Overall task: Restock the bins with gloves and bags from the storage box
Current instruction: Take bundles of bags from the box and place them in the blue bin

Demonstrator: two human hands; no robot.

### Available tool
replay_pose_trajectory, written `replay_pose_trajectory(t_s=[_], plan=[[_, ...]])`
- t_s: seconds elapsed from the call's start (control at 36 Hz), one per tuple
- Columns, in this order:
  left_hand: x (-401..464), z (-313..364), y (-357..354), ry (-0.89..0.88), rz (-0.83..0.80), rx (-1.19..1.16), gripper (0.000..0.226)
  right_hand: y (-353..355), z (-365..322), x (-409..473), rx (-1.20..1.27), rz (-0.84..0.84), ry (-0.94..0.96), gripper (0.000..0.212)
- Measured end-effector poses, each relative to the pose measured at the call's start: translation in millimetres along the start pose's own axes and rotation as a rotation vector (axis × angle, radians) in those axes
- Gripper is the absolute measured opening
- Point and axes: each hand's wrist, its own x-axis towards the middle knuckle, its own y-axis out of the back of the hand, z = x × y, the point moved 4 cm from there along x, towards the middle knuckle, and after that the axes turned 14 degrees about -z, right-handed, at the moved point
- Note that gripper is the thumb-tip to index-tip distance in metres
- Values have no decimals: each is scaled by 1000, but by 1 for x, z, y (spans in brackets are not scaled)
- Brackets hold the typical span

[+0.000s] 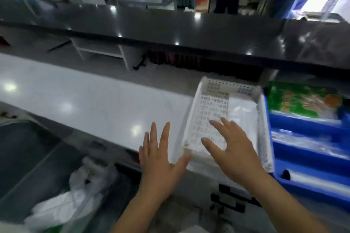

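A white perforated basket [205,89] rests on the white counter, with clear plastic bags [240,111] lying in its right half. My right hand [233,149] hovers over the basket's near end, fingers spread, holding nothing. My left hand [161,155] is open just left of the basket, over the counter's front edge, its thumb near the basket's corner. To the right stand blue bins [303,159]; the far one holds a green pack of gloves [301,98], the nearer ones hold clear bags. At lower left a clear storage box [36,157] contains white bags [62,206].
A white counter [85,100] runs from left to centre. A dark raised ledge [170,30] with a glass screen crosses behind it. A person stands beyond the ledge at top centre-right. The image is motion-blurred.
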Motion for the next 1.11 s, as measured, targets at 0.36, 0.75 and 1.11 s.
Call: replay_pose_trajectory(t_s=[0.36, 0.75, 1.11], plan=[[-163, -230, 42, 644, 142, -73, 94, -241, -132, -4, -254, -545, 253, 75], [-218, -308, 72, 898, 204, -381, 92, -322, -199, 64, -413, -736, 369, 74], [-192, -376, 119, 1096, 85, -516, 86, -423, -242, 174, -107, -1004, 228, 67]])
